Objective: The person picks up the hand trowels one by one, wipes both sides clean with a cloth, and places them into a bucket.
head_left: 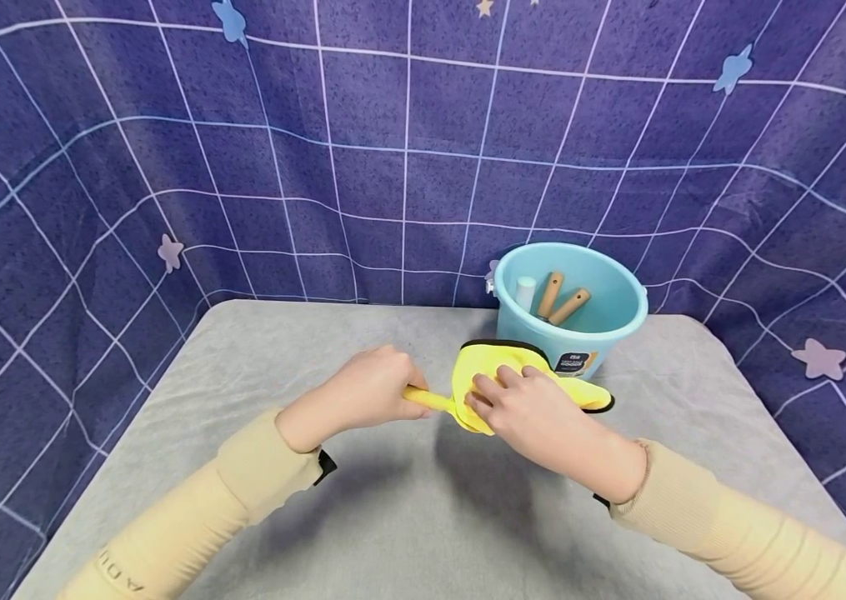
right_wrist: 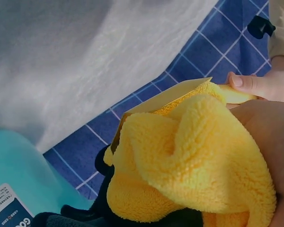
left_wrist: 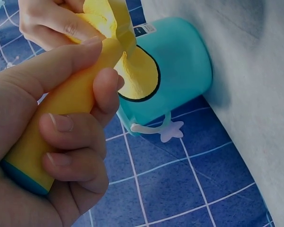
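My left hand (head_left: 373,387) grips the yellow handle (left_wrist: 71,109) of a tool, fingers and thumb curled round it; its butt end is teal. Beyond that hand a flat yellow blade (right_wrist: 165,97) extends, partly covered by a fluffy yellow cloth (right_wrist: 180,156) with a black edge. My right hand (head_left: 531,417) holds the cloth against the tool, fingers bent over it. The cloth's loose end hangs to the right, in front of the light blue bucket (head_left: 606,346). Cloth and right hand hide much of the blade, so its full shape cannot be told.
The bucket stands at the back right of the grey-covered table (head_left: 362,517). Inside it are two wooden handles (head_left: 552,292) and a pale blue cylinder (head_left: 525,293). A dark blue curtain (head_left: 362,167) with a white grid and stars rises behind and along both sides.
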Motion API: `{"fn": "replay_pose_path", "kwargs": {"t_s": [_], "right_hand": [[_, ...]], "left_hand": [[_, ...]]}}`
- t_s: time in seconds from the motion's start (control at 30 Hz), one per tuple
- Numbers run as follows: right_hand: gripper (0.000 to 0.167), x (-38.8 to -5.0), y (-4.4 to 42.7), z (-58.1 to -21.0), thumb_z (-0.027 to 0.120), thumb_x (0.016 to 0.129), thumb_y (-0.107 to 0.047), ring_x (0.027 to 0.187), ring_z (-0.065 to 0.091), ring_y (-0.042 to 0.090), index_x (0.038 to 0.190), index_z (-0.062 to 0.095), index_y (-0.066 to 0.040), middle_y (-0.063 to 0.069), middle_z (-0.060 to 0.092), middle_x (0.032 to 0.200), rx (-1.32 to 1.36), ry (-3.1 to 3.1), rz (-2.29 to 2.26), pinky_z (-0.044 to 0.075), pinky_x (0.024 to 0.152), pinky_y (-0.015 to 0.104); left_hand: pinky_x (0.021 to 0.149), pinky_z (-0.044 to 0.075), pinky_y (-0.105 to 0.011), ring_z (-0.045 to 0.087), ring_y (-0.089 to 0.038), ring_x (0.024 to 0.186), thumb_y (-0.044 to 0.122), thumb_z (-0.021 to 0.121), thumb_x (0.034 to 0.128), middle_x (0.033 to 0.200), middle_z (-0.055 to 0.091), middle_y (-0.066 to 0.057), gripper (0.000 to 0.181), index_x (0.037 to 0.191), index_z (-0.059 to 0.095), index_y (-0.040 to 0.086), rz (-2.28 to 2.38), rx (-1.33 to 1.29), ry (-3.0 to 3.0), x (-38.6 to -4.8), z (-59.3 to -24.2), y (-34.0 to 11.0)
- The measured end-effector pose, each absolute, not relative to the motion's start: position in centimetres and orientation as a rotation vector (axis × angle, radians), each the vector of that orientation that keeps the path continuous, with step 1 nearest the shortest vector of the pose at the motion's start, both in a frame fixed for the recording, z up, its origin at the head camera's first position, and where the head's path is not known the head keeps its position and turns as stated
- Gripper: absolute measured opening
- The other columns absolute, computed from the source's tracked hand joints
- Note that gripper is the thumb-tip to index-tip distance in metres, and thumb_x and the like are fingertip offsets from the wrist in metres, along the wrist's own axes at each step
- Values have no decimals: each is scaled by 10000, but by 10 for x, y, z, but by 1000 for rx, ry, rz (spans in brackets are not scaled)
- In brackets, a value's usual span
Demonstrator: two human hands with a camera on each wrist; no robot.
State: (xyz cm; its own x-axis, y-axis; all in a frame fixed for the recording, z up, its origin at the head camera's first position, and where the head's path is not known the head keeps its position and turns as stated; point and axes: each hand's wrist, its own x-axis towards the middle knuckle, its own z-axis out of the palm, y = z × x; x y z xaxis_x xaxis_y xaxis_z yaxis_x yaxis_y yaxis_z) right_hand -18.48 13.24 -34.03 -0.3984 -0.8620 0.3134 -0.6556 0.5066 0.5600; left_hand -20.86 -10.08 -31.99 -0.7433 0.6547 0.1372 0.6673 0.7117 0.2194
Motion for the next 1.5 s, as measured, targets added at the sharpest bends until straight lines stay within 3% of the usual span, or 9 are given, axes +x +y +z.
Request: {"fn": "replay_pose_path", "kwargs": {"t_s": [0.53,1.23,1.5], "right_hand": [[247,-187,144,-346,758,730,-111,641,455,207,962,704,-178,11,576,877,1239,-2179,-479,346,496,281],[381,-189,164,-343,816,693,-125,704,499,228,1056,711,-170,35,605,987,1198,-2255,-452,367,516,284],[328,-191,170,-349,770,714,-53,668,476,227,1017,704,-156,24,580,914,1194,-2249,-427,345,504,285]], "left_hand": [[490,393,-223,463,-50,552,298,792,728,601,564,166,74,746,753,237,-387,-1053,-2888,-204,-319,-113],[491,381,-233,449,-48,563,305,788,743,613,553,169,87,800,755,248,-424,-990,-2923,-198,-306,-133],[486,382,-220,433,-34,538,290,783,746,604,555,164,86,814,758,243,-479,-1016,-2906,-197,-306,-137]]}}
